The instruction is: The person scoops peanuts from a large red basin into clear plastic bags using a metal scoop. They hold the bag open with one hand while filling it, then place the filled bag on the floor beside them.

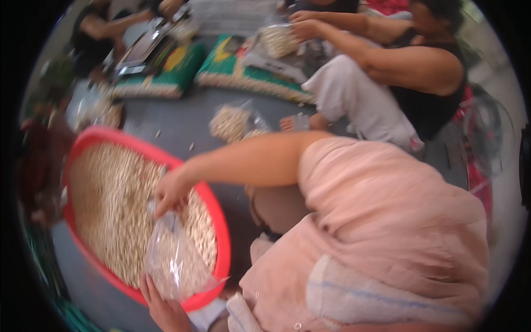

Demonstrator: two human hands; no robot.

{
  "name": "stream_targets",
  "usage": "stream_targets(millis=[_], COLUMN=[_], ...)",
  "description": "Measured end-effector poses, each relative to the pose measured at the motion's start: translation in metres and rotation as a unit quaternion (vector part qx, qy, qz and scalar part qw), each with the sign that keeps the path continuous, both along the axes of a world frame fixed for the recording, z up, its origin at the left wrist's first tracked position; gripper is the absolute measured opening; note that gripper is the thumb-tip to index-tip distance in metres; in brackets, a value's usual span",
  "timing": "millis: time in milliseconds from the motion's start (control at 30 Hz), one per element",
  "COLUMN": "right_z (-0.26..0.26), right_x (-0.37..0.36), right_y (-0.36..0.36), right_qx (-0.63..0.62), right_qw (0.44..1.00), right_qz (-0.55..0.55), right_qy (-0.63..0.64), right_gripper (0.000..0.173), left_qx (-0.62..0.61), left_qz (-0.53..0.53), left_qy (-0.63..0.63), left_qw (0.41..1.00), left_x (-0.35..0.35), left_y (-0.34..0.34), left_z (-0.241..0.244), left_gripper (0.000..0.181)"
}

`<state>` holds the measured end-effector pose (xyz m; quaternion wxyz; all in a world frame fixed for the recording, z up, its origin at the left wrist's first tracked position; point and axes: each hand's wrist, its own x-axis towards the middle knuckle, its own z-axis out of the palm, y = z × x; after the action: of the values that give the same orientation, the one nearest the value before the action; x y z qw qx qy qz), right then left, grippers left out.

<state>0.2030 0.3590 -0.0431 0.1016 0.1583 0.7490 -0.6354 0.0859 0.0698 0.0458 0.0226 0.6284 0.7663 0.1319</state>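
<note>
A red plastic basin full of pale beans or kernels stands before me. Above its near side slants a clear plastic bag; pale kernels show in or through it. My right hand reaches over the rim and grips the bag's upper end, with a small shiny piece, too blurred to name, by the fingers. At the bag's lower end, my left hand lies against the edge with fingers stretched out. Its thumb is hidden, so its grip cannot be made out.
Filled clear bags lie on the grey floor beyond my right arm. Green printed sacks lie farther back. A person at the upper right handles a bag of kernels. Another person sits at the upper left.
</note>
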Motion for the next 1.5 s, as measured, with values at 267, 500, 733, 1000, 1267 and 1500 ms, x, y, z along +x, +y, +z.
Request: stream_targets(millis=[267, 500, 733, 1000, 1267, 1500], right_z=[-0.001, -0.111, -0.021, 0.003, -0.086, -0.043], right_x=[-0.048, -0.103, -0.106, -0.085, -0.072, -0.062], right_y=[-0.006, 0.012, 0.001, -0.031, -0.071, -0.022], right_qx=[0.625, 0.664, 0.603, 0.399, 0.285, 0.150], right_qw=[0.747, 0.707, 0.733, 0.715, 0.842, 0.930], right_qz=[0.018, 0.183, 0.273, 0.463, 0.351, 0.167], right_qy=[0.227, -0.158, -0.157, -0.340, -0.296, -0.291], right_gripper=[0.029, 0.021, 0.025, 0.028, 0.036, 0.032], left_qx=[0.033, 0.032, 0.078, 0.151, 0.153, 0.170], left_qz=[0.196, 0.232, 0.301, 0.294, 0.317, 0.323], left_qy=[-0.043, -0.085, -0.085, -0.083, -0.083, -0.092], left_qw=[0.979, 0.968, 0.947, 0.940, 0.932, 0.926], left_x=[-0.089, -0.110, -0.113, -0.112, -0.114, -0.118], left_y=[-0.086, -0.113, -0.122, -0.117, -0.129, -0.131], left_z=[-0.019, -0.034, -0.031, -0.021, -0.024, -0.020], left_gripper=[0.054, 0.051, 0.054, 0.053, 0.053, 0.054])
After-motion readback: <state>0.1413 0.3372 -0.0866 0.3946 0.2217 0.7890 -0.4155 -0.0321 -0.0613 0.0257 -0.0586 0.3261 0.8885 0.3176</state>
